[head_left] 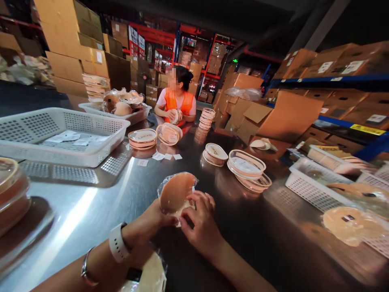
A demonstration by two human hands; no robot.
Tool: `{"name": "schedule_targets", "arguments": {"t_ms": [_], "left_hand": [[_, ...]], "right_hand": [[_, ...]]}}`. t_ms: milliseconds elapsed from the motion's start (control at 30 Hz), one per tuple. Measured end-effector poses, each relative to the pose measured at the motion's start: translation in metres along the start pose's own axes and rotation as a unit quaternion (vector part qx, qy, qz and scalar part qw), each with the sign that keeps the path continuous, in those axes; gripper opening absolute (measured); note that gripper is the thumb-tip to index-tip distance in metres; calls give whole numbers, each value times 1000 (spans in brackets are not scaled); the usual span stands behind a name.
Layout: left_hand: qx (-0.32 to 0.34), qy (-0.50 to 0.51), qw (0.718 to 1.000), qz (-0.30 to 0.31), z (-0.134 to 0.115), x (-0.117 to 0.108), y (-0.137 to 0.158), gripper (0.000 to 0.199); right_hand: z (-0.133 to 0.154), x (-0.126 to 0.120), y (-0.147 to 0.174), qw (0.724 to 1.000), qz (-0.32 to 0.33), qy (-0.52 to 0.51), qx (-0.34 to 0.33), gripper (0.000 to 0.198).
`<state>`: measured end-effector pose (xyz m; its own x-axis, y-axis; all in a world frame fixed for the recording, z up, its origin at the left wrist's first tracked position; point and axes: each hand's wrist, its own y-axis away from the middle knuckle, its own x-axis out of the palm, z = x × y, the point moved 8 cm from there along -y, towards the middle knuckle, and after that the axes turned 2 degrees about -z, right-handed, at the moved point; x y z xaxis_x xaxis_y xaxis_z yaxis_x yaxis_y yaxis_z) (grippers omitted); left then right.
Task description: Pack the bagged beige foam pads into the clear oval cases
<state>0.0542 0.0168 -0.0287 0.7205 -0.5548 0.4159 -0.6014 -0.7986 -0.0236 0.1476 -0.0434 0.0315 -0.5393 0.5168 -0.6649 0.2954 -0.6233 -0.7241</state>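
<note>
A beige cup-shaped bra pad (177,191) in a clear plastic bag is held up over the middle of the metal table. My left hand (153,221) grips it from the left, thumb along the bag's lower edge. On the other side, the bent fingers of my right hand (199,219) pinch the right lower part of the bag. Another bagged pad (153,269) with a black label lies below my left forearm, partly hidden by it. Several small white paper cards (158,156) lie beyond my hands.
Around the shiny table (146,190) stand a white basket (91,156) with papers, clear oval cases (246,164), a case stack (207,117) and more cases at left (12,190). Bagged pads (349,225) overhang right baskets (316,188). Opposite, a person in an orange vest (175,106) holds a case.
</note>
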Motion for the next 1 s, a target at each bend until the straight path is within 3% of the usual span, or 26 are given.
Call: {"name": "schedule_targets", "arguments": {"t_ms": [100, 133, 200, 300, 367, 467, 533, 600, 733, 833, 867, 1000], "left_hand": [[-10, 35, 997, -72, -1, -12, 4, 73], [-20, 46, 993, -103, -2, -16, 7, 72], [-37, 75, 982, -168, -3, -26, 11, 67], [-13, 117, 968, -222, -8, -38, 12, 52], [-4, 131, 964, -233, -9, -41, 11, 36], [-31, 144, 954, -263, -6, -43, 12, 10], [-52, 154, 944, -287, -5, -42, 15, 13], [-66, 163, 938, -300, -5, -41, 17, 19], [-64, 170, 937, -299, -7, -39, 15, 12], [-53, 181, 942, -277, -8, -37, 13, 8], [-52, 185, 942, -274, -8, -37, 13, 9], [-79, 195, 938, -274, -3, -37, 15, 12]], "right_hand": [[-2, -7, 1, 998, -32, -15, 53, 8], [-3, -4, 3, 995, -2, -42, 87, 11], [-5, 17, 13, 968, 138, -115, 177, 18], [9, 50, 48, 848, 409, -208, 264, 46], [19, 58, 64, 784, 500, -247, 273, 62], [21, 65, 74, 737, 533, -287, 301, 55], [20, 72, 81, 703, 542, -318, 333, 58], [20, 81, 88, 670, 545, -356, 356, 72], [22, 100, 100, 642, 535, -414, 361, 104], [17, 101, 100, 645, 496, -436, 384, 89], [12, 98, 94, 667, 465, -432, 389, 78], [-16, 70, 49, 817, 304, -333, 358, 38]]}}
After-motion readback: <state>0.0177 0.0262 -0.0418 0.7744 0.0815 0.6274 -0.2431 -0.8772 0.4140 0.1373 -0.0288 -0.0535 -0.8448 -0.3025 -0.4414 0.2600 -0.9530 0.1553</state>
